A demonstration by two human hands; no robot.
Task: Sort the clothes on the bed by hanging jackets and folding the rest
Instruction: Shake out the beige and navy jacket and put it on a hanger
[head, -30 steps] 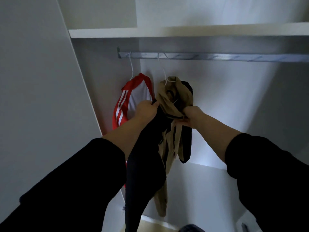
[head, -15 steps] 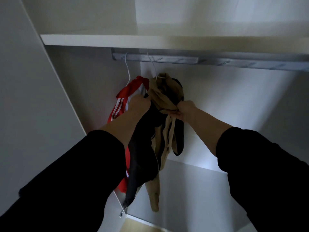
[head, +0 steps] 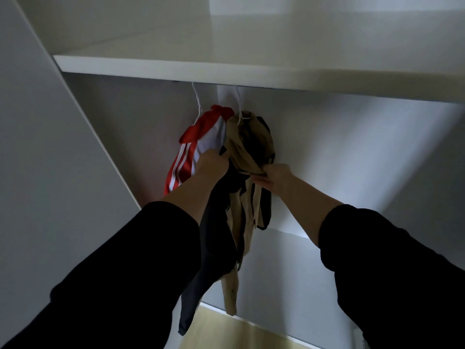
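Left hand grips the tan jacket by its dark side, fingers buried in cloth. Right hand pinches its tan edge. Shelf cuts off the hanger hooks at the top.

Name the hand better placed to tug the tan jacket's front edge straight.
Right, probably. The right hand pinches the tan jacket at its front edge, below the white hanger, while the left hand grips the dark fabric beside the red jacket.

A white shelf is fixed across the wardrobe; a grey side panel is seen at left, and a wooden floor below.
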